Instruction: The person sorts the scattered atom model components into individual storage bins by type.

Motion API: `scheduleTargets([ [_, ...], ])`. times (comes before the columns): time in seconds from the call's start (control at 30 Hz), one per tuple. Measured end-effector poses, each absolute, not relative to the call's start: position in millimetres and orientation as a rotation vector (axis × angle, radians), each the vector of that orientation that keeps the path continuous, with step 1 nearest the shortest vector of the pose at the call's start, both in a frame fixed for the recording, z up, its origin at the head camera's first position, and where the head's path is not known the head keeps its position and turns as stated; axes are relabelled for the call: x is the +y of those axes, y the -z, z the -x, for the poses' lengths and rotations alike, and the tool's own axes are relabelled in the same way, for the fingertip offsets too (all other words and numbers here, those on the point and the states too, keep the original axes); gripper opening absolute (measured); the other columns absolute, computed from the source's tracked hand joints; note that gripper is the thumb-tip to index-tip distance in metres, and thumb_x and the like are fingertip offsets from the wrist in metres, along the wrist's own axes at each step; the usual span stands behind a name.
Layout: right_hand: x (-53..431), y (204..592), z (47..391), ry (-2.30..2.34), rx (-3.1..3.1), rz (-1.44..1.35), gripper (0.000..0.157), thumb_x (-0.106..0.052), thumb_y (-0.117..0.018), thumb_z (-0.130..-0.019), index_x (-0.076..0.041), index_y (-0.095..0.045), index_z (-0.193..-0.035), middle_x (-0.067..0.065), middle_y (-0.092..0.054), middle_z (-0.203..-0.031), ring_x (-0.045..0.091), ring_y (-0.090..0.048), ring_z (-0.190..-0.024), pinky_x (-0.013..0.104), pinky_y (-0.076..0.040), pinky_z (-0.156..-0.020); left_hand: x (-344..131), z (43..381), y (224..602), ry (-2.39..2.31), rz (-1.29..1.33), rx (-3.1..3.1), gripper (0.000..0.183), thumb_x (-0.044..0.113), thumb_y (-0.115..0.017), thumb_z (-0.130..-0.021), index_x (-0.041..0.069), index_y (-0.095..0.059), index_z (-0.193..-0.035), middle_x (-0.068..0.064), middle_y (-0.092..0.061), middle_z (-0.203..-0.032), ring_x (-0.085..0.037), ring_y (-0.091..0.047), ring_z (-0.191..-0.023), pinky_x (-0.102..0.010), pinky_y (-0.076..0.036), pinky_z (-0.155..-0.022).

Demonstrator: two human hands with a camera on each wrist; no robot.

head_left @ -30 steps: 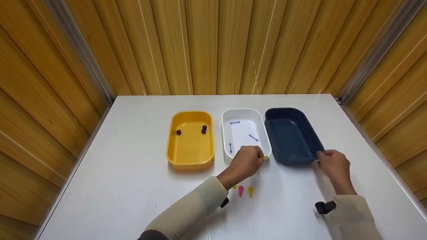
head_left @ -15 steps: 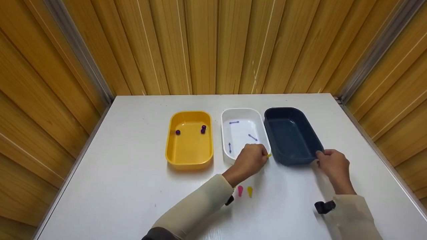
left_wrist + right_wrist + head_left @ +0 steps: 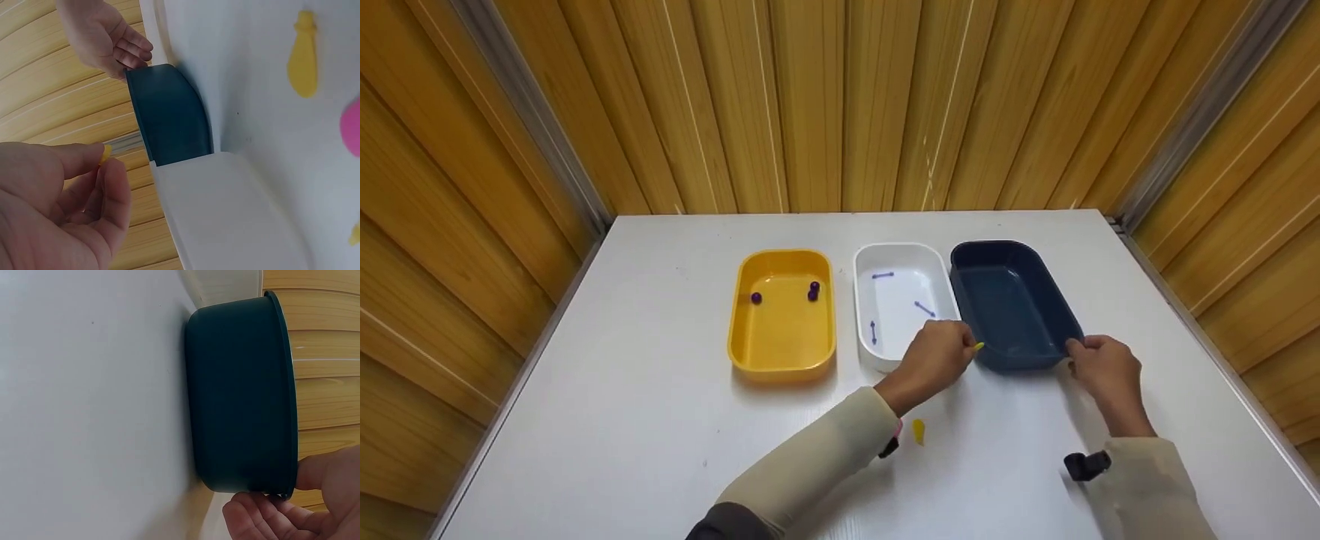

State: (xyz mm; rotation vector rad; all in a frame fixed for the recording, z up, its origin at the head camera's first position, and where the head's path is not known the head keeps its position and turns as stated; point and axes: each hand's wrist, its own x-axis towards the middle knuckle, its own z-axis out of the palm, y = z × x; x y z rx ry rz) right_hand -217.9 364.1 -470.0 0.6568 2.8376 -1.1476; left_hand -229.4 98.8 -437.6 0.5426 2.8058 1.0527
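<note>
My left hand (image 3: 934, 358) pinches a small yellow bulb-shaped piece (image 3: 979, 346) between thumb and forefinger. It is over the near right corner of the white tray, with the piece overlapping the navy tray's near left corner in the head view. My right hand (image 3: 1108, 373) grips the near right corner of the navy tray (image 3: 1014, 307), thumb at the rim and fingers against the outer wall below. Another yellow bulb-shaped piece (image 3: 304, 56) and a pink piece (image 3: 351, 128) lie on the table, the pink one mostly behind the left sleeve in the head view.
The white tray (image 3: 901, 296) in the middle contains several purple sticks (image 3: 883, 275) with knobbed ends. To its left, a yellow tray (image 3: 784, 334) holds several dark purple beads (image 3: 756, 298). Wood-patterned walls (image 3: 840, 105) rise behind the table and at both sides.
My left hand has moved a little to the right with the yellow piece, from the white tray's near corner to the navy tray's edge. The right hand keeps its grip on the navy tray.
</note>
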Motion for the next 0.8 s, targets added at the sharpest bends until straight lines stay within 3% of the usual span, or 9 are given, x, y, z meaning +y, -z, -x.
scheduleTargets([
  [0.8,362.3,469.0,215.0,1.150,2.818,-0.702,0.053,-0.036,-0.051,-0.103,0.008,-0.058,-0.132,0.023,-0.074,-0.109,0.023,-0.070,-0.090,0.026,-0.049,-0.066,127.8,240.1,439.1,-1.030,-0.468,2.740,0.010,0.021,-0.071,-0.096,0.016,-0.078,-0.101,0.007,-0.073,-0.091,-0.003,-0.059,-0.077,-0.019,-0.053,-0.068],
])
